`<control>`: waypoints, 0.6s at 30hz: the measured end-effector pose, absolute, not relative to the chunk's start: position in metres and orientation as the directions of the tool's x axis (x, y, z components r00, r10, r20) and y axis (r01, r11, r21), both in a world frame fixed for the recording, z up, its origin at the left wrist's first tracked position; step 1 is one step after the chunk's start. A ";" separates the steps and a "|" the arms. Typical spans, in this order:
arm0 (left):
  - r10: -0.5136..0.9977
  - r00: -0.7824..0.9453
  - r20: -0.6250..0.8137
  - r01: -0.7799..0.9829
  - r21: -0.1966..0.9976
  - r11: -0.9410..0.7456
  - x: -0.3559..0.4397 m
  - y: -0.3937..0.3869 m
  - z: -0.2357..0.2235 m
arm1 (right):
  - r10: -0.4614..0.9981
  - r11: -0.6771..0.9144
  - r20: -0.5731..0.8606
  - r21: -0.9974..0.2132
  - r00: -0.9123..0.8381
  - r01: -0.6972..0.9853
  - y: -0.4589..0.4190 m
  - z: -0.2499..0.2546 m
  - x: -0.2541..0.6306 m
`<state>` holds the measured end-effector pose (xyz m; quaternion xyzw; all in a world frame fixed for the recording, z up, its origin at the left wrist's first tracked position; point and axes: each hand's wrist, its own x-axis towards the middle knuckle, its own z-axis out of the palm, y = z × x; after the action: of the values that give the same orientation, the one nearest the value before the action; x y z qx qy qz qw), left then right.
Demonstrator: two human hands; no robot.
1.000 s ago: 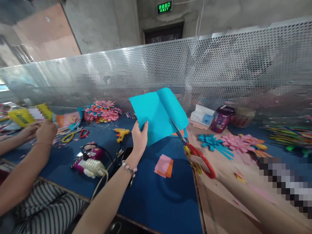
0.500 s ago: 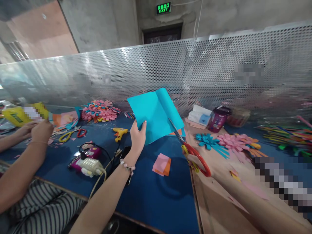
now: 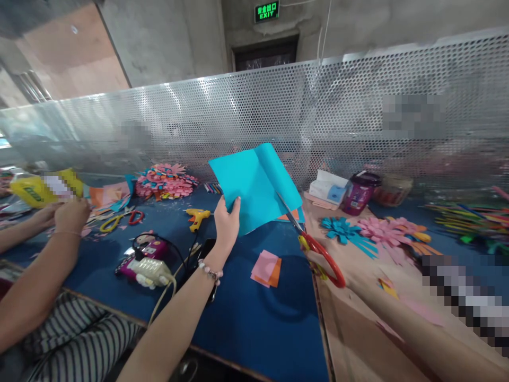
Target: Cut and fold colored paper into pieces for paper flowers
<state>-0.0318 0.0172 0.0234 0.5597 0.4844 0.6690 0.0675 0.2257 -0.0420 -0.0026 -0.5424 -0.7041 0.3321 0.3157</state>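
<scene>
My left hand (image 3: 226, 225) pinches the lower left edge of a folded turquoise paper sheet (image 3: 254, 185) and holds it up above the blue table (image 3: 246, 318). My right hand (image 3: 338, 265) grips red and yellow scissors (image 3: 314, 246); their blades bite into the sheet's lower right side. A small stack of pink and orange paper squares (image 3: 266, 268) lies on the table below the sheet.
A yellow glue gun (image 3: 196, 216), a power strip (image 3: 149, 268) with cables, and a phone lie at left centre. Paper flowers (image 3: 377, 231), a tissue box (image 3: 328, 188) and a purple jar (image 3: 358, 193) sit at right. Another person's hands (image 3: 66, 215) work at far left. A perforated metal screen (image 3: 358, 116) backs the table.
The sheet and both hands have barely shifted; the scissors stay in the cut at the sheet's lower right.
</scene>
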 end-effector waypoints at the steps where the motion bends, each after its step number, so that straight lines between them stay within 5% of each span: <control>1: 0.632 -0.365 0.684 0.450 0.724 -0.523 -0.032 0.017 0.023 | 0.970 0.190 0.068 -0.812 -0.235 0.552 -0.041 -0.001 0.227; 18: 0.626 -0.368 0.688 0.463 0.719 -0.518 -0.031 0.017 0.024 | 0.975 0.146 0.031 -0.833 -0.219 0.534 -0.041 -0.004 0.225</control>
<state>-0.0314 0.0166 0.0242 0.5587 0.4873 0.6683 0.0608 0.2250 -0.0413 -0.0037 -0.5448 -0.6924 0.3607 0.3061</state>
